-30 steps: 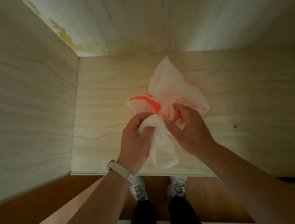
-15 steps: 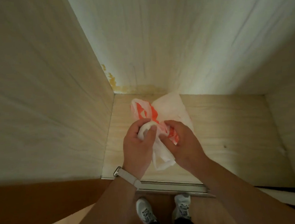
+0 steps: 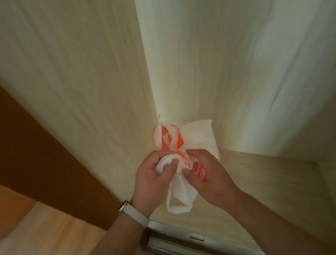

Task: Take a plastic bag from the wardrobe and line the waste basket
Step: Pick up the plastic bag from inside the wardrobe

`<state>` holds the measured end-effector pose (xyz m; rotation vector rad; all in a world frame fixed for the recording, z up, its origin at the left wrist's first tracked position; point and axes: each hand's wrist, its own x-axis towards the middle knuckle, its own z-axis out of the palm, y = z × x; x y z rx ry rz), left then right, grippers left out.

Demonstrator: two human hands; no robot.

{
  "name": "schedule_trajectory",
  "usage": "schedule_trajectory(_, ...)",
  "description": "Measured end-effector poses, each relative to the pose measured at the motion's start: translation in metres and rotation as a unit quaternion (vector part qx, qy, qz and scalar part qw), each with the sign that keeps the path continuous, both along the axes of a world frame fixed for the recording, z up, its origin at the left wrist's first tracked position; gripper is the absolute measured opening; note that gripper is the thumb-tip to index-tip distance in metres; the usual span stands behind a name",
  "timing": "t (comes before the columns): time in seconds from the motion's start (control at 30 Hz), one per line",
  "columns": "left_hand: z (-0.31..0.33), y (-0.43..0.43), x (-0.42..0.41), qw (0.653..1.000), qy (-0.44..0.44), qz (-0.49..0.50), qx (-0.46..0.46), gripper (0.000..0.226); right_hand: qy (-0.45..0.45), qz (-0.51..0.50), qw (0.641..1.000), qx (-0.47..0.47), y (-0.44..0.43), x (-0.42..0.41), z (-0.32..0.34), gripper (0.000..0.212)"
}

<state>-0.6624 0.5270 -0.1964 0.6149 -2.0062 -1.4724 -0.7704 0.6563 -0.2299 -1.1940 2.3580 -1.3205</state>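
Both hands hold the plastic bag (image 3: pixel 184 144) inside the wardrobe (image 3: pixel 238 61).
Left hand (image 3: pixel 153 180) and right hand (image 3: pixel 209 176): each grip pinches bunched plastic; handle loop hangs between.

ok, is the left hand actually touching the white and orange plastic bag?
Touching. The head view shows the left hand with fingers curled around a bunched part of the white and orange plastic bag; the right hand pinches it too.
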Motion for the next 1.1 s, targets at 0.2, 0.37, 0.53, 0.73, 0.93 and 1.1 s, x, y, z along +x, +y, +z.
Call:
schedule_trajectory(0.2, 0.027, 0.037, 0.031, 0.996, -0.003, 0.086, -0.032, 0.012, -0.016, 0.087, 0.996, -0.027, 0.018, 0.011, 0.022, 0.054)
schedule_trajectory(0.37, 0.037, 0.075, 0.059, 0.986, -0.007, 0.167, -0.025, 0.013, -0.033, 0.175, 0.983, -0.039, 0.032, 0.026, 0.031, 0.041)
schedule_trajectory(0.53, 0.036, 0.102, 0.108, 0.963, 0.007, 0.268, -0.010, 0.011, 0.005, 0.279, 0.959, -0.040, 0.025, 0.058, 0.027, 0.043)
schedule_trajectory(0.73, 0.037, 0.114, 0.181, 0.916, 0.022, 0.399, 0.027, 0.012, 0.002, 0.396, 0.917, -0.044, -0.007, 0.129, 0.030, 0.044)
schedule_trajectory(0.93, 0.038, 0.091, 0.248, 0.875, 0.011, 0.483, 0.027, 0.015, 0.003, 0.485, 0.874, -0.035, -0.056, 0.194, 0.027, 0.034)
schedule_trajectory(1.1, 0.037, 0.051, 0.300, 0.845, -0.006, 0.534, 0.008, 0.019, 0.011, 0.530, 0.848, -0.019, -0.114, 0.248, 0.030, 0.029)
